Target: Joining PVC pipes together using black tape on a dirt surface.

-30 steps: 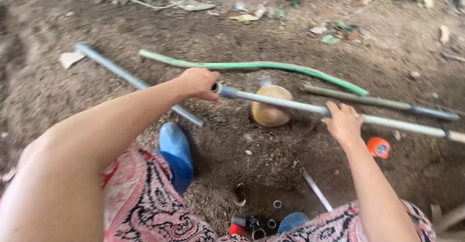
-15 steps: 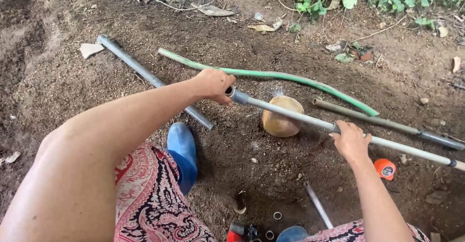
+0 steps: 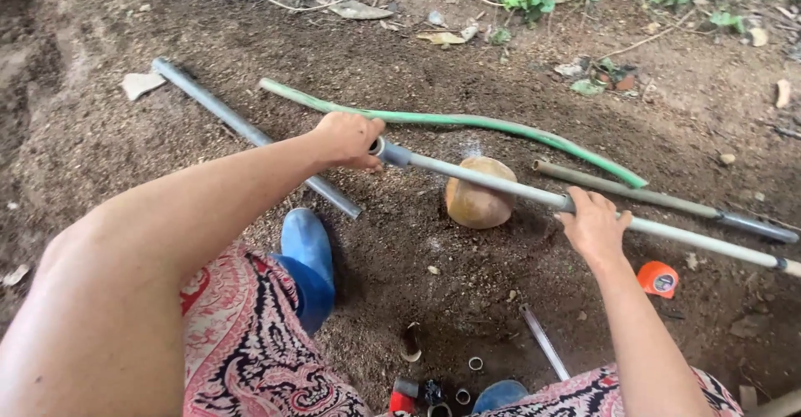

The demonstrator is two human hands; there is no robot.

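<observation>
The left hand [image 3: 346,139] gripped the fitting end of a grey pipe [image 3: 501,185]; the right hand [image 3: 594,227] clasped its middle. The pipe lay across a stone [image 3: 477,203] above the soil.

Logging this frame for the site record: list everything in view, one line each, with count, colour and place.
grey pipe: 1, grey, held across the middle, resting over the stone
stone: 1, tan, centre, under that pipe
green hose: 1, green, on soil behind the hands
second grey pipe: 1, grey, on soil at left
dark rod: 1, brownish grey, right, on soil
orange round thing: 1, orange, lower right
blue boot: 1 fully seen, blue, lower centre
left hand: grip on the pipe's end
right hand: on the pipe's middle
</observation>
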